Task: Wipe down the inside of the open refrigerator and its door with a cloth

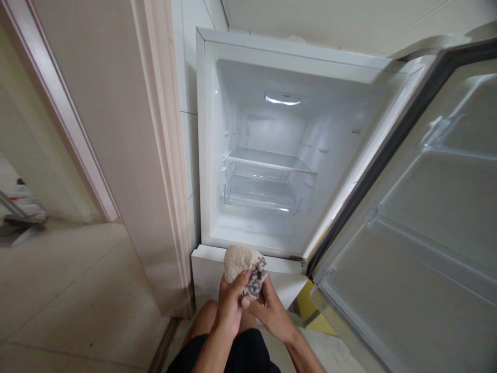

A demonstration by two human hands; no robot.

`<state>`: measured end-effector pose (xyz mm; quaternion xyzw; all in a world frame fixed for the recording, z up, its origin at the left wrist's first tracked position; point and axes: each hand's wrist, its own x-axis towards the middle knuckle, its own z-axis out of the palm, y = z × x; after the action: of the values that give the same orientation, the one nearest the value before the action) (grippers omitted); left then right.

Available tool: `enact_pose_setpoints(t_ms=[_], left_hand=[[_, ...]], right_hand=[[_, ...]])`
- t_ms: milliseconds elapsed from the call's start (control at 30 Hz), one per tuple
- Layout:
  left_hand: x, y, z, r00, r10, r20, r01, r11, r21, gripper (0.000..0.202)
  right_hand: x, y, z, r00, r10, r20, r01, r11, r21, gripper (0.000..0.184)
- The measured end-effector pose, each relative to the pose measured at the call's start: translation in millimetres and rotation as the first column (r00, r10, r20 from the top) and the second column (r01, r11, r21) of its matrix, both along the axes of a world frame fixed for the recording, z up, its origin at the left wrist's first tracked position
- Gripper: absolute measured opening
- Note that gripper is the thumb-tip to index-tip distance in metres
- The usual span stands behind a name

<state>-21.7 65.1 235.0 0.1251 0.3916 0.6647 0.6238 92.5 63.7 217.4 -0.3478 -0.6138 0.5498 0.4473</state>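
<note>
**Operator:** Report the large units and where they sit.

**Inspector:** The refrigerator compartment (217, 129) stands open, above and beyond the fingers. Its door (427, 233) is swung out to the right of them. The white lower-compartment front (207, 269) sits directly behind them.

**Operator:** Contents of the containers?

**Inspector:** The glass shelf (267, 160) carries nothing visible. The clear drawer (260, 194) beneath it shows no contents. The door racks (458, 150) also hold nothing I can see. The interior lamp is lit.

**Operator:** Location of the cloth?

**Inspector:** The cloth (243, 267), beige with a grey patterned part, is bunched into a ball between both hands. It is held low in front of the compartment, apart from every inner surface.

**Operator:** Finger state?

**Inspector:** The left hand (229, 305) is closed around the cloth, thumb on top. The right hand (267, 305) pinches its right underside with narrow fingers (254, 300).

**Operator:** Progress?

**Inspector:** Judged from this view, the compartment is opened and unloaded. The cloth is being gathered, and no surface contact has been made yet.
</note>
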Motion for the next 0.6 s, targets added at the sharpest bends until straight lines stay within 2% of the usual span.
enact_pose_setpoints(t_ms=[67, 133, 233, 300, 367, 500, 600], left_hand=[[0.5, 7.3, -5.1, 0.996, 0.091, -0.002, -0.091, 0.996, -0.003, 0.063], [0.3, 14.5, -12.8, 0.978, 0.206, -0.047, -0.205, 0.979, 0.020, 0.065], [3.1, 18.9, -26.0, 0.932, 0.309, -0.191, -0.298, 0.951, 0.085, 0.071], [7.4, 16.9, -32.5, 0.918, 0.285, -0.276, -0.262, 0.958, 0.116, 0.075], [10.2, 14.3, -35.6, 0.912, 0.233, -0.337, -0.194, 0.970, 0.146, 0.078], [3.4, 18.6, -38.2, 0.917, 0.081, -0.391, -0.001, 0.980, 0.201, 0.082], [-5.8, 30.5, -48.5, 0.927, -0.039, -0.372, 0.132, 0.964, 0.230, 0.087]], right_hand=[[1.1, 0.6, -10.5, 0.992, -0.034, -0.124, 0.034, 0.999, -0.002, 0.093], [1.7, 4.0, -22.0, 0.968, -0.130, -0.215, 0.127, 0.992, -0.026, 0.093], [-2.9, 11.7, -32.1, 0.930, -0.188, -0.316, 0.138, 0.975, -0.173, 0.090], [-9.8, 16.4, -30.2, 0.926, -0.154, -0.346, 0.065, 0.964, -0.257, 0.089], [-16.2, 20.1, -23.0, 0.931, -0.109, -0.350, 0.004, 0.958, -0.286, 0.086], [-16.0, 28.6, -8.4, 0.946, -0.039, -0.323, -0.049, 0.965, -0.258, 0.083], [-7.7, 39.4, -4.7, 0.946, -0.009, -0.323, -0.077, 0.965, -0.252, 0.085]])
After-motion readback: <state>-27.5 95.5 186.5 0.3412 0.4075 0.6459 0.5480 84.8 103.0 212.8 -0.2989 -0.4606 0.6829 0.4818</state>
